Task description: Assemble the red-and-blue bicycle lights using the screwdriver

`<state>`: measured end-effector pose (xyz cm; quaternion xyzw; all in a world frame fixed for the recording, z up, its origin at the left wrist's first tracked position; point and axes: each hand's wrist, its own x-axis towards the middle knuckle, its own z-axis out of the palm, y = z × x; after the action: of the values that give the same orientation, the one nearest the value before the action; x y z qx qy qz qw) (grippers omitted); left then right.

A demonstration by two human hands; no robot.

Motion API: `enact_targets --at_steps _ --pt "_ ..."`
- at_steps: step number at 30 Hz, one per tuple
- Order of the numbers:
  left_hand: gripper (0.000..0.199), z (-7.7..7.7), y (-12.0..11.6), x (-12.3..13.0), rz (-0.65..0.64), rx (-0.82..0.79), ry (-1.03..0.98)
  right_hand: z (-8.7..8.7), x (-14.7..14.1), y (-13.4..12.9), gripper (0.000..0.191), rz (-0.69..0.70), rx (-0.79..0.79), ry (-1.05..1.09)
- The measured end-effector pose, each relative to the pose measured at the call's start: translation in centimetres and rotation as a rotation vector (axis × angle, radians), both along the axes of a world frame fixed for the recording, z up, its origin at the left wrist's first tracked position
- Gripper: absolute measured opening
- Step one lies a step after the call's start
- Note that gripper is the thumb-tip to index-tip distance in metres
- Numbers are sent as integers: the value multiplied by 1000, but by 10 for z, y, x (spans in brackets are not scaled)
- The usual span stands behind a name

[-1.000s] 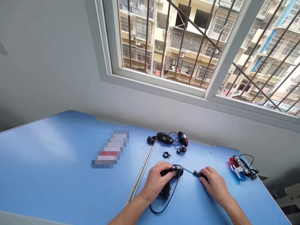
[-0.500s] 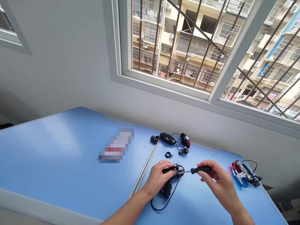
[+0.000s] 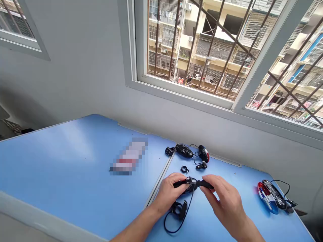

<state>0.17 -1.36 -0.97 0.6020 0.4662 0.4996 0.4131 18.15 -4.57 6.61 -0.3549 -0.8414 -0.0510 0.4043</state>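
Observation:
My left hand (image 3: 168, 196) grips a black oval bicycle light (image 3: 191, 186) on the blue table, and a thin black cable loops down from it to a black mounting clip (image 3: 179, 210). My right hand (image 3: 224, 205) holds a black-handled screwdriver (image 3: 206, 184) against the light. Its shaft and tip are hidden where they meet the light, behind my fingers. Both hands are close together, with the light between them.
Beyond my hands lie a black oval light (image 3: 184, 151), a red-and-black lamp (image 3: 203, 153) wired to it, and a small black ring clip (image 3: 184, 169). A red, white and blue lens cover (image 3: 267, 198) lies at right. A pixelated object (image 3: 128, 157) sits at left.
My right hand has lifted the screwdriver and brought it in against the light, so its shaft no longer shows. The view has drifted, shifting everything rightward in the picture.

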Motion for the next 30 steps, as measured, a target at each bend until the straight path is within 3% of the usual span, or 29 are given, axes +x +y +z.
enact_targets --at_steps 11,30 --pt "13 5 0 0 20 -28 7 0 -16 8 24 51 124 -47" --pt "12 4 -1 1 16 -53 -26 1 -14 6 42 47 143 -39"
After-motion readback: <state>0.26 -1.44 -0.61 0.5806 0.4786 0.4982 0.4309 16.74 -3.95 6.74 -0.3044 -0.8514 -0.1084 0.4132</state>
